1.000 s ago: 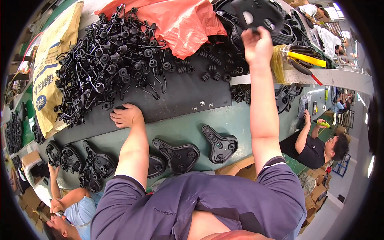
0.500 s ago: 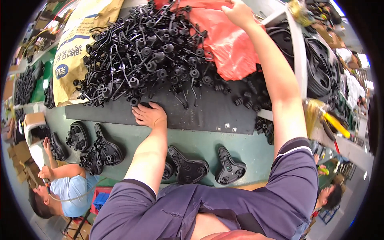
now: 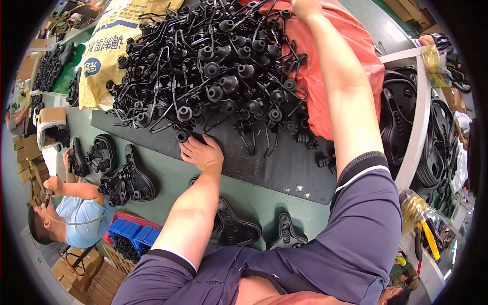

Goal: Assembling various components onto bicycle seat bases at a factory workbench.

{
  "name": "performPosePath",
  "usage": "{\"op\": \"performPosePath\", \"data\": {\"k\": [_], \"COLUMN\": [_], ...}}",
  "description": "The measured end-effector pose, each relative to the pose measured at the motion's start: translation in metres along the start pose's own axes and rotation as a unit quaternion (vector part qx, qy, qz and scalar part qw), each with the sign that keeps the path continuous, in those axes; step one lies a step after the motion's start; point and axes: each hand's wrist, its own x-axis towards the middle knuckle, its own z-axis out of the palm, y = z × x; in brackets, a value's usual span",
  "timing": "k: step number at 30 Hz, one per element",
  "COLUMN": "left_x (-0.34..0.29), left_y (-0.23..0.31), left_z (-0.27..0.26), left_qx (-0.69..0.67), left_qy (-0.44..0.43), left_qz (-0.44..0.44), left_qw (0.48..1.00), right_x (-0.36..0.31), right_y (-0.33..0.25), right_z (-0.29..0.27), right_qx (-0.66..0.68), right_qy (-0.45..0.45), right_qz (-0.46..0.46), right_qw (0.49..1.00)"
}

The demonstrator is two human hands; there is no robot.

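A heap of black bent-rod parts with round knobbed ends (image 3: 213,66) lies across a dark mat (image 3: 264,168). Flat on that mat, my left hand (image 3: 204,153) has its fingers spread, fingertips touching the near edge of the heap by one round knob. Stretched far forward, my right hand (image 3: 308,9) is closed at the upper rim of the view, at a red plastic bag (image 3: 325,109) that lies beside and partly under the heap. Its fingertips are partly cut off by the picture's edge.
Black bicycle-saddle shells (image 3: 238,223) lie along the near side of the green table (image 3: 175,178). A yellow printed sack (image 3: 104,66) borders the heap at left. Stacked saddle shells (image 3: 399,114) stand right, behind a white frame (image 3: 418,122). A co-worker (image 3: 76,218) sits at left.
The view has swung, shifting the scene. The red bag now spreads out wider, past the right side of my right forearm. My left hand stays on the mat by the heap.
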Motion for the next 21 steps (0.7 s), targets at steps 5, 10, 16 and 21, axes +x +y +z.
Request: {"op": "performPosePath", "data": {"k": [5,10,16,21], "left_x": [0.004,0.003,-0.002,-0.001], "left_y": [-0.001,-0.007,-0.004,0.004], "left_z": [-0.003,-0.002,-0.004,-0.003], "left_qx": [-0.001,0.022,0.013,-0.010], "left_qy": [0.031,0.008,-0.004,-0.011], "left_qz": [0.005,-0.007,-0.012,-0.003], "left_qw": [1.000,1.000,1.000,1.000], "right_x": [-0.032,-0.021,0.033,0.072], "right_y": [0.011,-0.083,-0.098,-0.056], "right_z": [-0.050,-0.086,-0.028,0.037], "right_qx": [0.181,-0.080,-0.077,-0.044], "right_qy": [0.029,-0.002,-0.060,-0.020], "right_qz": [-0.207,-0.048,-0.112,-0.035], "right_qw": [0.961,0.996,0.989,0.998]}}
